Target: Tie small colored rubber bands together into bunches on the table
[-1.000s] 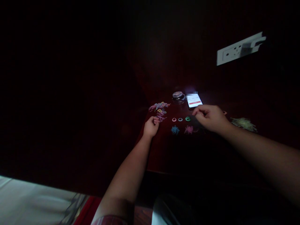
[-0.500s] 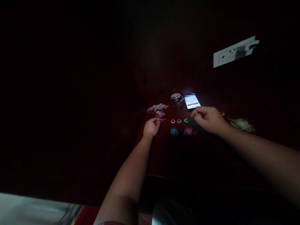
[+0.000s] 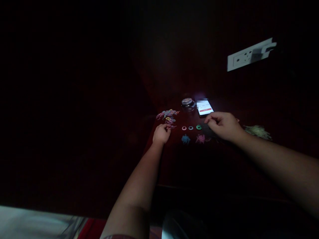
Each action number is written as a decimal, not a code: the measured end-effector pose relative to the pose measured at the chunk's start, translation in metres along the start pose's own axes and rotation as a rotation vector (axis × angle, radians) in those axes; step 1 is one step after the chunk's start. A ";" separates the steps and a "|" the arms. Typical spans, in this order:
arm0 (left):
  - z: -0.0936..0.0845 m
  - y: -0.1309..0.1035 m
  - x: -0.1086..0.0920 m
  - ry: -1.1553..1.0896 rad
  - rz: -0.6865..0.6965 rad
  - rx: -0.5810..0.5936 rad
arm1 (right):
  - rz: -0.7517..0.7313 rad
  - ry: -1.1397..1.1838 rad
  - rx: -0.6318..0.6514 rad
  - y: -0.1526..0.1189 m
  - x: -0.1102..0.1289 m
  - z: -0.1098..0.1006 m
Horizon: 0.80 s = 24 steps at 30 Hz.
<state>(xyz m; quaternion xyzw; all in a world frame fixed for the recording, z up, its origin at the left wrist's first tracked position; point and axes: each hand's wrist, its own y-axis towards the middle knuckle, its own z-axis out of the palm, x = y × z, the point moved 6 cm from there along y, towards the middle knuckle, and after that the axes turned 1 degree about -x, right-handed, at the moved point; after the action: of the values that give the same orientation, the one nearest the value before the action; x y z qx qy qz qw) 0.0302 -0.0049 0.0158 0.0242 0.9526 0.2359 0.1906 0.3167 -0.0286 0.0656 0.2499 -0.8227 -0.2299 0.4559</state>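
Observation:
My left hand rests at the near edge of a loose mixed pile of small coloured rubber bands. Its fingers are drawn together against a few pinkish-purple bands; whether one is pinched cannot be made out. Over the table's right part, my right hand is closed, thumb against curled fingers, and anything in it is too small to see. Between the hands lie a pink ring-shaped hair tie, a light blue one and a green one. Nearer sit a blue band pile and a pink band pile.
A round clear jar with a dark-rimmed lid stands behind, beside a lit phone. Right of my right hand is a pale yellow band pile. A socket panel with a plug is on the wall. The surroundings are very dark.
My right hand has shifted very slightly to the right. My left fingers have moved a little at the purple bands. The piles look the same.

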 end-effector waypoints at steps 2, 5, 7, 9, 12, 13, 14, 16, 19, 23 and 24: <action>0.000 0.001 -0.004 0.024 0.040 0.001 | -0.001 0.006 0.008 0.000 0.001 0.000; 0.001 0.002 -0.006 0.037 0.068 0.016 | 0.005 0.005 0.019 0.000 0.001 0.000; 0.002 0.003 -0.005 0.038 0.067 0.019 | 0.006 0.002 0.016 0.000 0.001 0.000; 0.002 0.003 -0.005 0.035 0.064 0.020 | 0.006 0.002 0.011 0.000 0.001 -0.001; 0.002 0.003 -0.004 0.025 0.058 0.025 | 0.006 0.001 0.006 0.000 0.000 -0.001; 0.001 0.003 -0.005 0.024 0.059 0.026 | 0.004 0.002 0.007 0.000 0.000 0.000; 0.001 0.004 -0.005 0.023 0.061 0.026 | 0.001 0.004 0.010 0.000 0.000 0.000; 0.001 0.004 -0.006 0.021 0.062 0.029 | -0.001 0.013 0.018 0.000 -0.001 0.001; 0.001 0.005 -0.006 0.015 0.050 0.034 | -0.004 0.022 0.016 -0.001 -0.001 0.002; -0.001 0.003 -0.008 0.024 0.068 -0.002 | -0.007 0.031 0.013 -0.001 -0.002 0.002; -0.002 0.003 -0.009 0.030 0.076 -0.011 | -0.002 0.037 0.016 -0.001 -0.002 0.002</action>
<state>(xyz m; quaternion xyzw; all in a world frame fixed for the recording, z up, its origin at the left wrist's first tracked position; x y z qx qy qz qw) 0.0371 -0.0045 0.0219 0.0558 0.9524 0.2484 0.1675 0.3158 -0.0271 0.0625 0.2584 -0.8158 -0.2190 0.4687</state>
